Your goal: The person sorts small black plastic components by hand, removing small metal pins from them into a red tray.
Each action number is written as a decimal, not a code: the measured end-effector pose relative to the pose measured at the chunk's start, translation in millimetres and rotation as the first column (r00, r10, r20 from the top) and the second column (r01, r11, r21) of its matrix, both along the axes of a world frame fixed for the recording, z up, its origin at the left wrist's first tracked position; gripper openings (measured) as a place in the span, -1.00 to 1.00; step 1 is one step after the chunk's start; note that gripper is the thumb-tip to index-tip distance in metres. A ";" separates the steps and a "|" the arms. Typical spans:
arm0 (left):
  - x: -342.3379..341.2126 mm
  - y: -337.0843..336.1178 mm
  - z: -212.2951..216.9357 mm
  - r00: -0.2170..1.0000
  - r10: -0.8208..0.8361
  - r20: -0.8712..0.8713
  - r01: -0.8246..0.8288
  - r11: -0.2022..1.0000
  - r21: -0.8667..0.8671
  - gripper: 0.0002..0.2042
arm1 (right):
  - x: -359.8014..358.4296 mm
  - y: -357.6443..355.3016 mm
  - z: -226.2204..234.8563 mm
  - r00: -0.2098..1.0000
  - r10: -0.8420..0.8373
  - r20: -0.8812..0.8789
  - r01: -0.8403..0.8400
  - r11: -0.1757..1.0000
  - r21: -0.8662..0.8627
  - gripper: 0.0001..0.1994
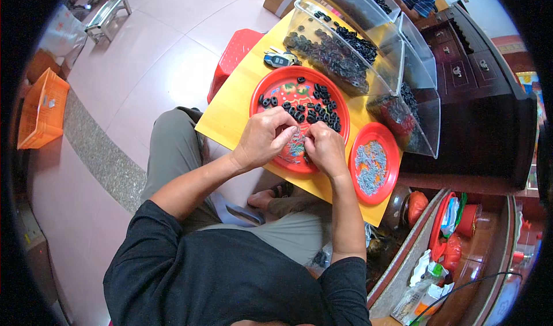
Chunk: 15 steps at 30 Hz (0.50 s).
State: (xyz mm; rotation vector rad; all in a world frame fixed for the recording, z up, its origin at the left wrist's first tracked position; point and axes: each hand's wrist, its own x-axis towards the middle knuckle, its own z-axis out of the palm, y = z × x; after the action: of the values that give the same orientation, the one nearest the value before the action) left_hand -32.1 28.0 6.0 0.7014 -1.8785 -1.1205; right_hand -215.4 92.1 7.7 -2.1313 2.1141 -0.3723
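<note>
black holed parts (329, 117): loose, clustered, red tray's (267, 84) far half | grey pins (296, 147): scattered, near half

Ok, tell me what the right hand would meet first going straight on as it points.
Probably the small black pieces just ahead of the right hand on the big red plate, though the hand's height above them is unclear.
</note>
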 end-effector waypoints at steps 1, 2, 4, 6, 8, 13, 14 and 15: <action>-0.5 -0.2 -0.8 1.000 0.000 -0.018 0.000 1.000 -0.027 -0.92 | 0.0 -1.0 -0.6 1.000 -0.006 -0.013 0.006 1.000 0.007 -0.90; -1.5 -0.4 -2.2 1.000 0.000 -0.019 -0.001 1.000 -0.027 -0.92 | 0.0 -1.3 -0.1 1.000 -0.006 -0.014 0.006 1.000 0.006 -0.90; -3.3 -1.6 -5.0 0.996 0.010 -0.089 -0.017 0.997 -0.073 -0.94 | 0.9 -2.4 2.1 1.000 -0.021 -0.005 0.021 0.998 0.053 -0.90; -4.1 -3.7 -5.3 0.996 0.018 -0.089 -0.024 0.997 -0.067 -0.93 | 3.1 -1.6 4.7 1.000 -0.019 0.013 0.018 0.999 0.035 -0.90; -5.5 -6.3 -6.0 0.996 0.025 -0.089 -0.031 0.998 -0.061 -0.93 | 4.1 -2.5 5.5 0.999 -0.017 0.031 0.016 1.000 0.016 -0.91; -16.0 -15.0 1.0 0.999 -0.022 -0.044 0.021 0.999 -0.026 -0.89 | 3.7 -10.6 4.9 0.998 0.045 -0.049 -0.044 0.999 0.020 -0.91; -18.9 -17.5 4.0 0.999 -0.022 -0.045 0.021 1.000 -0.023 -0.89 | 3.5 -13.2 5.1 0.998 0.045 -0.049 -0.044 0.999 0.023 -0.91; -21.3 -20.9 6.8 0.998 -0.023 -0.060 0.021 0.999 -0.038 -0.89 | 3.9 -16.7 5.4 0.996 0.063 -0.056 -0.060 0.997 0.046 -0.91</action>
State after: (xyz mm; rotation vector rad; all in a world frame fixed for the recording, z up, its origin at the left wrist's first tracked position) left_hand -53.4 7.2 12.8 0.6205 -1.8554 -1.1057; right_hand -211.4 75.4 13.1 -2.2014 2.0604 -0.2593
